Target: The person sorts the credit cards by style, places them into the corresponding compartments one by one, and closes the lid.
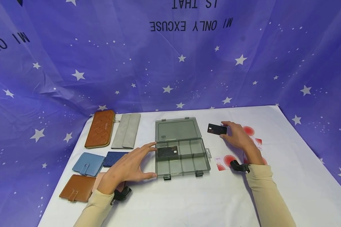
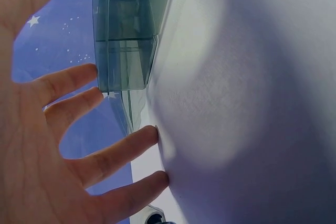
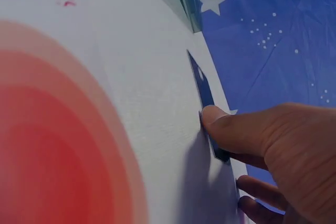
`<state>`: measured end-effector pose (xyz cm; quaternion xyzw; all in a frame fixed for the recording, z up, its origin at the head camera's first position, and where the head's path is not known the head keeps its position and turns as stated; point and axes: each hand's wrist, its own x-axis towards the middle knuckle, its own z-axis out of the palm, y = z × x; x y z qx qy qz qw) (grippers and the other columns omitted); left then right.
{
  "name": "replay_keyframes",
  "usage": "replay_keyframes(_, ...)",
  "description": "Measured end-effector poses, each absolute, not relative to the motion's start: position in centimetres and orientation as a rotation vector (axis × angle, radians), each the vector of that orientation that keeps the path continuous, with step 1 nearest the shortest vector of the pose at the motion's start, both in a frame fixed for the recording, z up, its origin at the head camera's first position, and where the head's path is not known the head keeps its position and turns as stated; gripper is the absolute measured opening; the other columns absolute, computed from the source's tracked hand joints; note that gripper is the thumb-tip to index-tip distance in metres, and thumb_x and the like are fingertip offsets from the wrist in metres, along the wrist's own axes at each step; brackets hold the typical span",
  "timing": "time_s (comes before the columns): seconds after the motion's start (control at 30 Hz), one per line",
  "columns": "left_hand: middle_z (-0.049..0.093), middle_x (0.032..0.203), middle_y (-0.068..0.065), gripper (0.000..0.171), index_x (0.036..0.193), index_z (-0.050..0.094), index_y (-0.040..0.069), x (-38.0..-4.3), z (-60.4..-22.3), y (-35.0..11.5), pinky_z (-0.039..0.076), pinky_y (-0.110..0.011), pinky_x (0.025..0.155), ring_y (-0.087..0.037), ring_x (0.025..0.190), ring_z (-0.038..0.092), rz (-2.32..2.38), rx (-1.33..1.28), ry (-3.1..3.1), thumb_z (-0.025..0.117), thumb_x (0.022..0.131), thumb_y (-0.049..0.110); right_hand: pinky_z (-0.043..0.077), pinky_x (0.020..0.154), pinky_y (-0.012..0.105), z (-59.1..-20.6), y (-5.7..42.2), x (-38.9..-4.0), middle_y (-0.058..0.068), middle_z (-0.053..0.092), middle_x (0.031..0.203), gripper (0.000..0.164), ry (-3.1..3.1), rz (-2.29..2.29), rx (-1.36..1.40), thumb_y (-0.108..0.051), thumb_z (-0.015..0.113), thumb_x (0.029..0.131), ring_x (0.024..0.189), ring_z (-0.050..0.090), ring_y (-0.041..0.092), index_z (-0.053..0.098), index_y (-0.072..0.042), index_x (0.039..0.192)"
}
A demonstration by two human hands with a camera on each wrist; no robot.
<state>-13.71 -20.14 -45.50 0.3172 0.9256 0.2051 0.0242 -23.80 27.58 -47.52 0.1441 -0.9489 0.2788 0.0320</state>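
Between the thumb and fingers of my right hand [image 1: 237, 136] is a black VIP card [image 1: 217, 129], pinched at its right end just over the table; the right wrist view shows the same card [image 3: 202, 85] edge-on. My left hand [image 1: 130, 165] is spread at the left side of a grey see-through compartment box [image 1: 191, 168], its fingertips touching or very near the wall [image 2: 123, 64]. The box's lid [image 1: 177, 130] lies folded back. Another black VIP card [image 1: 167, 152] rests across the left compartments.
Pink-and-red cards [image 1: 220, 164] lie under and around the right forearm. On the left are a brown quilted wallet [image 1: 100, 128], a grey wallet [image 1: 126, 130], a light blue wallet [image 1: 88, 164], a dark blue one [image 1: 113, 158] and a brown strapped one [image 1: 78, 188]. A starry purple cloth hangs behind.
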Motion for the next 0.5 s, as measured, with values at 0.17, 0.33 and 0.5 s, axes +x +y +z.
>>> replay_keyframes(0.17, 0.037, 0.174, 0.002, 0.094, 0.158, 0.053, 0.017, -13.83, -45.40, -20.12, 0.052, -0.056, 0.107, -0.033, 0.143, 0.056, 0.635, 0.981, 2.859, 0.085, 0.083, 0.064, 0.035, 0.115, 0.066, -47.51, 27.76, -23.84, 0.031, 0.067, 0.130, 0.063, -2.946, 0.830, 0.447, -0.012, 0.081, 0.092, 0.130, 0.053, 0.054, 0.057, 0.006, 0.147)
replay_keyframes(0.33, 0.036, 0.174, 0.002, 0.094, 0.157, 0.054, 0.016, -13.78, -45.39, -20.16, 0.050, -0.055, 0.111, -0.032, 0.146, 0.054, 0.638, 0.975, 2.857, 0.085, 0.083, 0.064, 0.040, 0.104, 0.062, -47.27, 27.74, -23.79, 0.030, 0.068, 0.117, 0.061, -2.979, 0.768, 0.430, -0.017, 0.086, 0.088, 0.115, 0.056, 0.050, 0.063, 0.008, 0.138)
replay_keyframes(0.5, 0.035, 0.174, 0.004, 0.093, 0.157, 0.054, 0.017, -13.73, -45.43, -20.13, 0.051, -0.055, 0.110, -0.032, 0.146, 0.053, 0.638, 0.965, 2.857, 0.084, 0.083, 0.066, 0.043, 0.097, 0.062, -46.98, 27.70, -23.61, 0.029, 0.069, 0.113, 0.049, -2.931, 0.806, 0.417, -0.014, 0.087, 0.088, 0.110, 0.057, 0.049, 0.067, 0.001, 0.130)
